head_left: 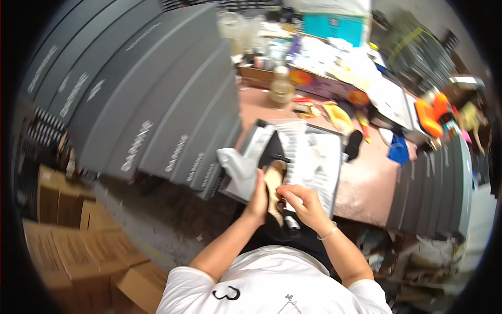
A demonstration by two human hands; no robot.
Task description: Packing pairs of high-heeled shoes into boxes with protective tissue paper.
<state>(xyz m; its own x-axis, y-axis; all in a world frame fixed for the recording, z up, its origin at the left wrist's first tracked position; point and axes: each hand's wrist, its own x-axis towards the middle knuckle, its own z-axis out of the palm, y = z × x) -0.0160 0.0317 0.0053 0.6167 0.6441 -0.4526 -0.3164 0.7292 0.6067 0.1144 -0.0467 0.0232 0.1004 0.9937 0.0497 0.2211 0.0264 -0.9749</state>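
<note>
A black shoe with a tan insole (274,175) is held over the near edge of an open shoe box (327,172) lined with white paper. My left hand (257,200) grips the shoe's left side. My right hand (302,205) pinches at the shoe's heel end, where a small pale tag-like bit shows between the fingers. A crumpled piece of white tissue (238,166) hangs over the box's left corner.
Tall stacks of grey shoe boxes (151,99) lean at left, with more (444,178) at right. The pinkish table (366,178) carries clutter: a bottle (281,86), yellow items (337,116), an orange tool (430,116). Brown cartons (78,246) sit on the floor lower left.
</note>
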